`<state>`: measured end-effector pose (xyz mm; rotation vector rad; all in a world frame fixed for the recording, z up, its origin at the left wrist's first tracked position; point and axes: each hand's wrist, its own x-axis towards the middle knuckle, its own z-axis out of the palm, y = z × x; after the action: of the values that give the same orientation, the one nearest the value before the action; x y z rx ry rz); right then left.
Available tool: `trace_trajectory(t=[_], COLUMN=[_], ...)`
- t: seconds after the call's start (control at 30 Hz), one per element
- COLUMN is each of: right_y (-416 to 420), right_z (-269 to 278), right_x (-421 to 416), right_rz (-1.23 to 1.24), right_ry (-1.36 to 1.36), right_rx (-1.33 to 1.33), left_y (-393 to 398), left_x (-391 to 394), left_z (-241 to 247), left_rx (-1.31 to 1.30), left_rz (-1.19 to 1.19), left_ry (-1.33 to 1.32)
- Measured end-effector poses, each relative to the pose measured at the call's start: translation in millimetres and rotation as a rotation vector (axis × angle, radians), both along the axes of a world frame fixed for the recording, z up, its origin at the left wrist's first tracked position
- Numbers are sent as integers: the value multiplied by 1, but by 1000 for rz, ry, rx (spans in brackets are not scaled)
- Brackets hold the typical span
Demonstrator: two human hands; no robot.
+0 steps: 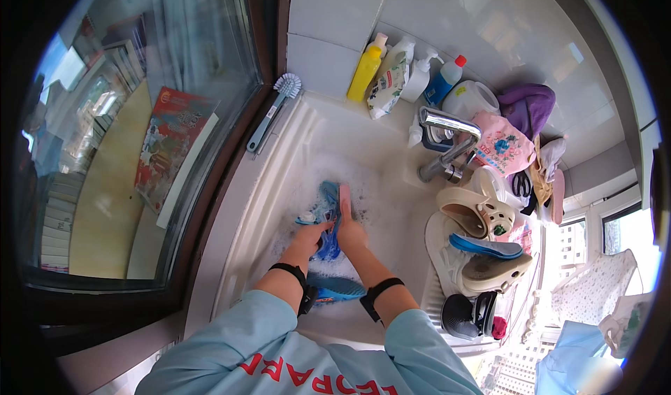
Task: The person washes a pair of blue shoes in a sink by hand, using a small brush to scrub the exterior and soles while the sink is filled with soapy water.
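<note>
In the foamy sink (387, 269), my left hand (310, 237) grips a wet blue shoe (329, 248). The shoe lies in soap suds, partly covered by my fingers. My right hand (351, 234) is closed around a slim pink object (344, 196), possibly a brush, pressed alongside the shoe. Its lower part is hidden by my hand, so its exact kind is unclear. Closer to my body, between my forearms, a second blue shoe (338, 288) rests in the suds, its orange marking partly visible.
A chrome faucet (451, 138) rises right of the basin. Beige clogs (474, 211), a blue-edged insole (486, 247) and a dark shoe (461, 316) crowd the right ledge. Bottles, including a yellow one (364, 75), line the back wall. A dish brush (272, 112) lies by the window frame.
</note>
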<state>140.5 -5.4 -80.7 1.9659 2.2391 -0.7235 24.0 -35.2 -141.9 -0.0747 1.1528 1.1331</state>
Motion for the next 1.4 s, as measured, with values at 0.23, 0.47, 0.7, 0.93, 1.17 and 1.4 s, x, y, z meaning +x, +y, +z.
trace_trajectory(t=[0.23,0.47,0.7,0.93,1.17,1.4], right_y=[-129,-27,-87,2,-38,66], right_z=[12,-32,-23,-17,13,-32], right_x=[47,-16,19,-24,18,-9], right_rz=[-28,-281,-178,-223,82,199], right_ry=[266,466,298,249,98,247], right_rx=[-305,-168,-238,-69,-177,81], left_y=[6,7,1,9,9,5], left_x=[15,9,-2,17,8,3], left_z=[-24,-48,-38,-39,-30,-36], left_rx=[-4,-18,-71,76,-36,24], left_rz=[167,235,162,199,187,189], left_ry=[108,-112,-112,157,63,35])
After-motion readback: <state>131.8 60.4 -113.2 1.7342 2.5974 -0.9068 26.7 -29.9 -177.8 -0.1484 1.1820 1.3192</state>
